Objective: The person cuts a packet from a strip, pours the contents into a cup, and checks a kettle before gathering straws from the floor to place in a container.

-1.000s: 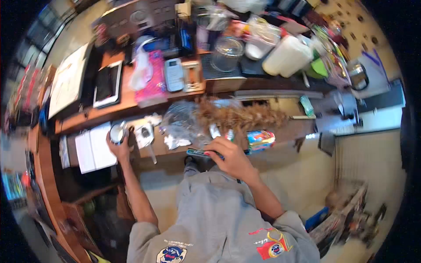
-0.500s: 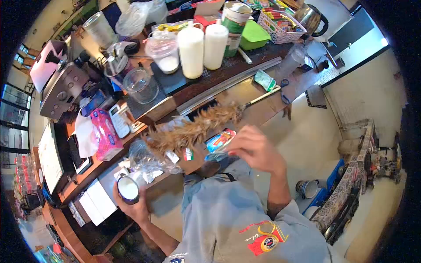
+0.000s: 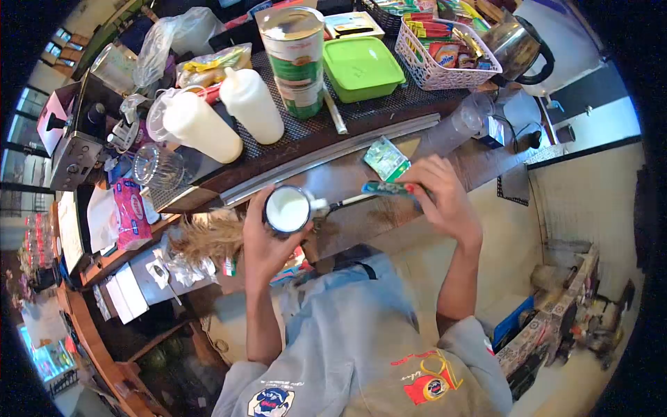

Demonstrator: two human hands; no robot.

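My left hand (image 3: 267, 240) is closed around a dark-rimmed mug (image 3: 287, 210) that is white inside, its pale handle pointing right. The mug is held over the front of the counter. To its right, my right hand (image 3: 448, 198) pinches a small blue-green sachet (image 3: 389, 188) by one end, its other end towards the mug. A green and white packet (image 3: 386, 158) lies on the counter just beyond that sachet. Below the mug, a brown feather duster (image 3: 212, 236) lies along the lower surface, partly hidden by my left hand.
Two white squeeze bottles (image 3: 253, 108), a large green-labelled can (image 3: 297, 62), a green lidded box (image 3: 361, 68) and a pink basket (image 3: 445, 66) of sachets stand on the raised shelf. A metal kettle (image 3: 517, 48) is at far right. A pink tissue pack (image 3: 130, 215) lies left.
My left hand has brought the mug up and right, nearer my right hand. My right hand has risen rightward, and the sachet now shows clearly in it. The view has shifted.
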